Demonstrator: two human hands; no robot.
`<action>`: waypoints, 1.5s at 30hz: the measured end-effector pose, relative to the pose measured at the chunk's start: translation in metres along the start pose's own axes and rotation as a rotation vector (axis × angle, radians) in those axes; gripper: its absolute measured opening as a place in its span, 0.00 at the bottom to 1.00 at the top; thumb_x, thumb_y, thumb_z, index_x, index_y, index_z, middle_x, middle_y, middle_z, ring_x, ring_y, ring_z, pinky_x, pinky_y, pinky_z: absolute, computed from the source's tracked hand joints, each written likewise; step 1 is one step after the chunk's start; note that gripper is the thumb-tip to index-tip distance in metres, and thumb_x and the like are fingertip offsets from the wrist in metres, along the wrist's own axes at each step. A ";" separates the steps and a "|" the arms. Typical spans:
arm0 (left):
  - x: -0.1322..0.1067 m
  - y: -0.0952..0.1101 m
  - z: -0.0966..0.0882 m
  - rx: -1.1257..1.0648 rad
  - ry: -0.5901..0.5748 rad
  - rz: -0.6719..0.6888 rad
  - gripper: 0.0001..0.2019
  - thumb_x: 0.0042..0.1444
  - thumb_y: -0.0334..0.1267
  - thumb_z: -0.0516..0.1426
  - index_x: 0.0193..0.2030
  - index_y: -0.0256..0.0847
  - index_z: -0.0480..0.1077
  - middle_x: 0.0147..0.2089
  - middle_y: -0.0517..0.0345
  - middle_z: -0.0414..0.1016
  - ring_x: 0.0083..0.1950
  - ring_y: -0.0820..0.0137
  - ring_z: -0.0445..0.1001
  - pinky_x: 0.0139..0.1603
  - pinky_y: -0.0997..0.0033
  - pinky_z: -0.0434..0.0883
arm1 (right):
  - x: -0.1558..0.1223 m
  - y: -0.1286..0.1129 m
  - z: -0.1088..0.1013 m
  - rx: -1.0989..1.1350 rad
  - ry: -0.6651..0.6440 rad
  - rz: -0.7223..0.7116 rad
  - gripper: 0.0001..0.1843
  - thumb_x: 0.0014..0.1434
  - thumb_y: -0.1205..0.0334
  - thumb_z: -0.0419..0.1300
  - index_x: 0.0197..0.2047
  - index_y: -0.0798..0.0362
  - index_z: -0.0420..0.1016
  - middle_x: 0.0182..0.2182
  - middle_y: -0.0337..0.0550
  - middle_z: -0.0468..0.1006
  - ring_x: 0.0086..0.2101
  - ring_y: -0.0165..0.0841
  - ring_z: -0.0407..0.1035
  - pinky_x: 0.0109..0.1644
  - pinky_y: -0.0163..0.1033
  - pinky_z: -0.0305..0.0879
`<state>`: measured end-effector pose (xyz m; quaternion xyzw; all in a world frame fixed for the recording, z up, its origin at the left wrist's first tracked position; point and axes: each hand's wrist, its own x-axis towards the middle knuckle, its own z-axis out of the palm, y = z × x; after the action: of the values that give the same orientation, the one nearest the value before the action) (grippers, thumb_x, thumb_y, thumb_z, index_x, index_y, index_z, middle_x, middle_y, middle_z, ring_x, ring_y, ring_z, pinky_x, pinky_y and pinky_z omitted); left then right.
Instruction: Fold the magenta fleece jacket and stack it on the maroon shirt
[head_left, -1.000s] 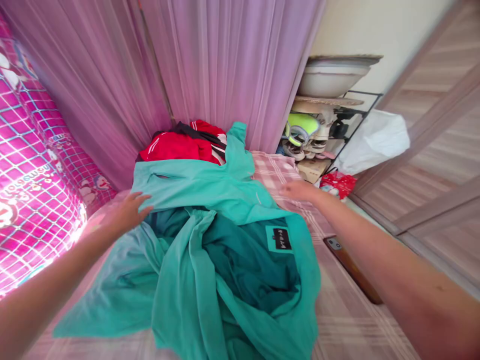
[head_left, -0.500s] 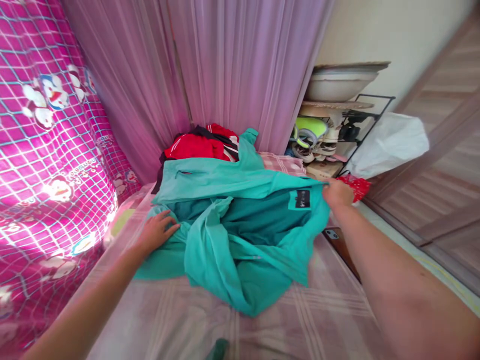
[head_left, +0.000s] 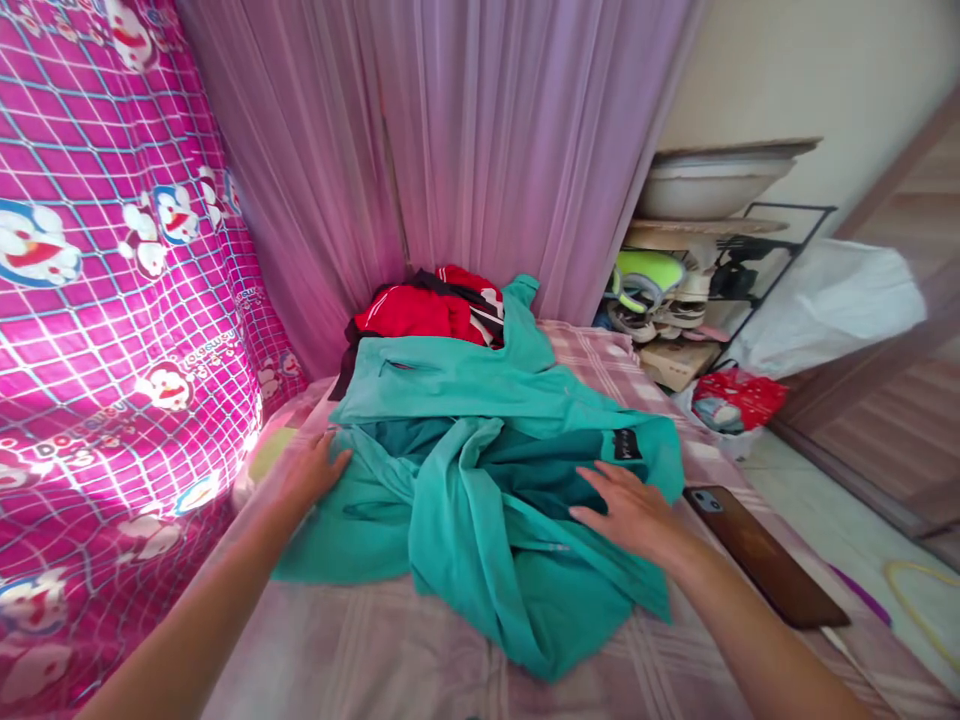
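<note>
Garment: teal, laid across the plaid sheet; right edge near the phone.
Left hand: fingers apart, at the garment's left edge.
Right hand: thumb and fingers apart, over the neck opening near the black label; contact cannot be told.
Sheet margin: wide along the garment's near side, narrow beside the phone.
Count: garment, one; hands, two; phone, one; label, one.
</note>
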<state>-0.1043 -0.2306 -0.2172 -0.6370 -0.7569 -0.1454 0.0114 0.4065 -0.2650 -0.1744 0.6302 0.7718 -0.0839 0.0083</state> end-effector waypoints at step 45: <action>0.044 0.001 0.009 -0.467 0.013 -0.388 0.24 0.53 0.50 0.58 0.53 0.40 0.75 0.50 0.45 0.80 0.60 0.46 0.71 0.59 0.48 0.62 | 0.056 -0.214 0.023 0.337 0.247 -0.414 0.17 0.64 0.64 0.53 0.49 0.49 0.81 0.49 0.47 0.81 0.49 0.42 0.73 0.54 0.46 0.68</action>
<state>-0.1098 -0.1858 -0.2170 -0.4649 -0.8105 -0.3190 -0.1587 0.1843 -0.2547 -0.1786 0.4575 0.8543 -0.1335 -0.2075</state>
